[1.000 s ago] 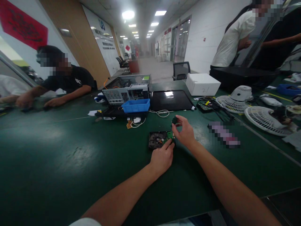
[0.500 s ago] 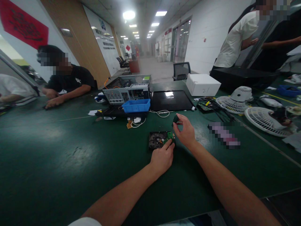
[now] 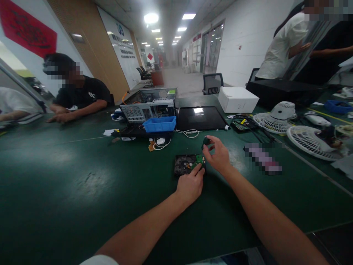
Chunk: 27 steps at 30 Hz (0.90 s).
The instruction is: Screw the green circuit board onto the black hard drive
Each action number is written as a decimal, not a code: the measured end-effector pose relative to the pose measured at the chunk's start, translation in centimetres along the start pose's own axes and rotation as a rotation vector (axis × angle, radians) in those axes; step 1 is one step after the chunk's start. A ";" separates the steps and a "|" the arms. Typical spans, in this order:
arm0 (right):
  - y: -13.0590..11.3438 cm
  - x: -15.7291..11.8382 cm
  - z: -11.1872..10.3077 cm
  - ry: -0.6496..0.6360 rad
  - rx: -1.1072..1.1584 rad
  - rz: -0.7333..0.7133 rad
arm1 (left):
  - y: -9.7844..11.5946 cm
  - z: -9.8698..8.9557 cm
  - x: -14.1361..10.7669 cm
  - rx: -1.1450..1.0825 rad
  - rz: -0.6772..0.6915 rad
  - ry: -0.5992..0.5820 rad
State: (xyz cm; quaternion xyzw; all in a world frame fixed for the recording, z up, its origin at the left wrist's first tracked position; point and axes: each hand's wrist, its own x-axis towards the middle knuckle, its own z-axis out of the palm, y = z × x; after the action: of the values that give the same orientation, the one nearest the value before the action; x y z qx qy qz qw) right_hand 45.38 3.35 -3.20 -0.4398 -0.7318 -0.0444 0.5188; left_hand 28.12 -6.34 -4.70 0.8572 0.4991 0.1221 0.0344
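A hard drive [image 3: 182,164] lies flat on the green tabletop, its green circuit board facing up at the right end. My left hand [image 3: 191,187] grips the drive's near right part, fingertips resting on the board and edge. Just above the drive's right end, my right hand [image 3: 218,155] pinches the dark rounded handle of a screwdriver [image 3: 206,141] between thumb and fingers. The shaft is too thin and dark to make out, so whether the tip touches the drive cannot be told.
Beyond the drive stand an open computer case [image 3: 149,106], a blue tray [image 3: 160,124] and a black flat panel [image 3: 202,117]. A white box [image 3: 238,99] and fan parts [image 3: 275,117] are at right. A person [image 3: 79,92] sits at left; others stand at back right.
My right hand has dipped slightly with the screwdriver. My left hand and the drive stay put. The seated person's hands shifted, and the standing person in white moved right.
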 end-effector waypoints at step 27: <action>-0.3 0.3 -0.3 -0.010 0.035 -0.025 | 0.2 -0.3 0.0 -0.020 -0.037 0.006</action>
State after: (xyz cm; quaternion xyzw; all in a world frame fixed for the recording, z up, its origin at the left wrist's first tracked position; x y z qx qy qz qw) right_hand 45.37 3.21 -2.77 -0.4219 -0.7403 -0.0359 0.5222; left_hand 28.19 -6.48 -4.38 0.8471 0.5137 0.1290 0.0436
